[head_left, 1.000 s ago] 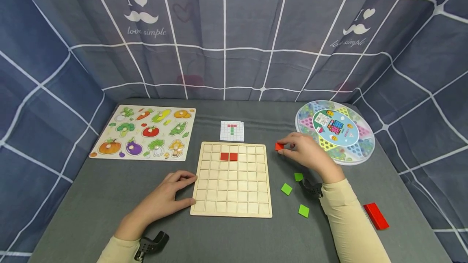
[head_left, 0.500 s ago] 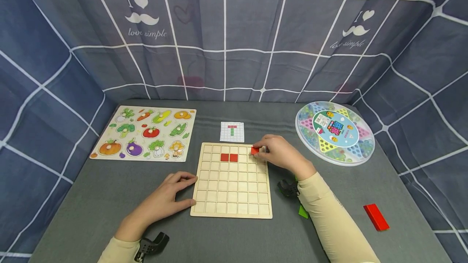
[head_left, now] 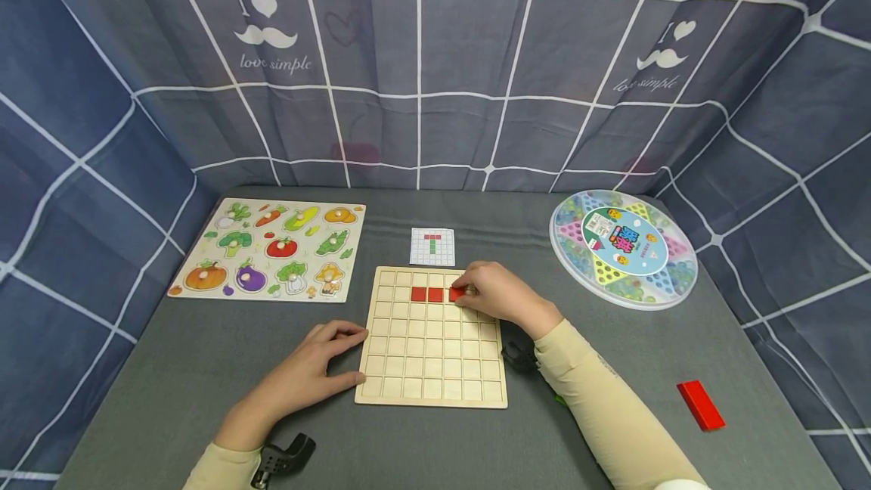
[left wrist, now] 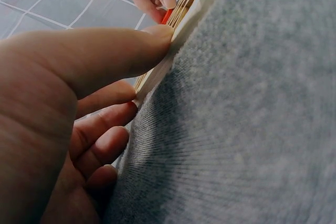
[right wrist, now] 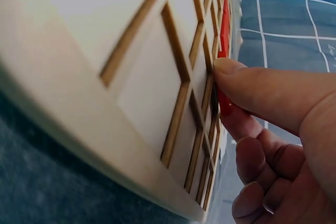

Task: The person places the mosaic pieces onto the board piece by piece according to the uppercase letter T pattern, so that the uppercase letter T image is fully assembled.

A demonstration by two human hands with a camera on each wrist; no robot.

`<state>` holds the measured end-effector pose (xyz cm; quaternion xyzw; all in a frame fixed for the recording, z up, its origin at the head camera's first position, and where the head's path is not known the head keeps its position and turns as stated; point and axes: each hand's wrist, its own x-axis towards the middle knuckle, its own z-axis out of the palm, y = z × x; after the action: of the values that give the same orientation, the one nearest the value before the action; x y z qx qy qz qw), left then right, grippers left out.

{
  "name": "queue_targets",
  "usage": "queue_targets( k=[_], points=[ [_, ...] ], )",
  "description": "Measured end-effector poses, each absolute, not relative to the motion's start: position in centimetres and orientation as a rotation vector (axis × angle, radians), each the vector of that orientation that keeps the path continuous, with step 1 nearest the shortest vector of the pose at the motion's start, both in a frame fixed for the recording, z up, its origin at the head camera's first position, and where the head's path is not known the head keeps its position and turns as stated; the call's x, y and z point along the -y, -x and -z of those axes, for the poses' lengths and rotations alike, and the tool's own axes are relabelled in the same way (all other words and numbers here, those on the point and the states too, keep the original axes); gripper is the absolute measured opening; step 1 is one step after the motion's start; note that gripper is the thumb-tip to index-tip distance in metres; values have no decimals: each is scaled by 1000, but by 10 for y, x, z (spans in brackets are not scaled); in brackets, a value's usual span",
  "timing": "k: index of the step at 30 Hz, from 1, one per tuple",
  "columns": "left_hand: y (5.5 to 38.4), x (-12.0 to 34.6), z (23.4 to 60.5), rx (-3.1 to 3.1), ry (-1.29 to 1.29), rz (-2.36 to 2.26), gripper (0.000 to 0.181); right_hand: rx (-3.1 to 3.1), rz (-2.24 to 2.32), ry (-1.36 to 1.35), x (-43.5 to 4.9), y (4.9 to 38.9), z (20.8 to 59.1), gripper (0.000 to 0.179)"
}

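Note:
A wooden grid board (head_left: pixel 432 361) lies on the grey cloth in the head view. Two red square tiles (head_left: pixel 427 294) sit side by side in its second row. My right hand (head_left: pixel 500 295) pinches a third red tile (head_left: pixel 455 294) over that row, just right of the pair; the right wrist view shows this tile (right wrist: pixel 224 102) between thumb and fingertip. Whether it is seated in a cell I cannot tell. At the board's left edge, my left hand (head_left: pixel 309 365) rests its thumb and fingertips. Behind the board lies a small grid card (head_left: pixel 432 247) with a red and green T.
A vegetable picture board (head_left: pixel 268 248) lies at the back left, a round star-patterned game board (head_left: pixel 622 248) at the back right. A red bar (head_left: pixel 702 405) lies to the right. Part of a green tile (head_left: pixel 560 400) shows beside my right forearm.
My right hand has carried the red tile leftward, from the cloth right of the board to near the two red tiles. The forearm now covers most green tiles. My left hand stays put.

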<state>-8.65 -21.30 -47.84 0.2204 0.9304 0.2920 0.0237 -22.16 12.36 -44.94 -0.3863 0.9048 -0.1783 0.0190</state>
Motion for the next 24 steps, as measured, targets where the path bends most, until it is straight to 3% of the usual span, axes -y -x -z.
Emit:
queue_targets(
  k=[14,24],
  points=[
    [86,212,480,-2877,-661,-916,63,-2777,595,1236,-117,220,448,22],
    [86,213,481,-2880,-669,-912,64,-2782,673,1162,-128,217,440,40]
  ],
)
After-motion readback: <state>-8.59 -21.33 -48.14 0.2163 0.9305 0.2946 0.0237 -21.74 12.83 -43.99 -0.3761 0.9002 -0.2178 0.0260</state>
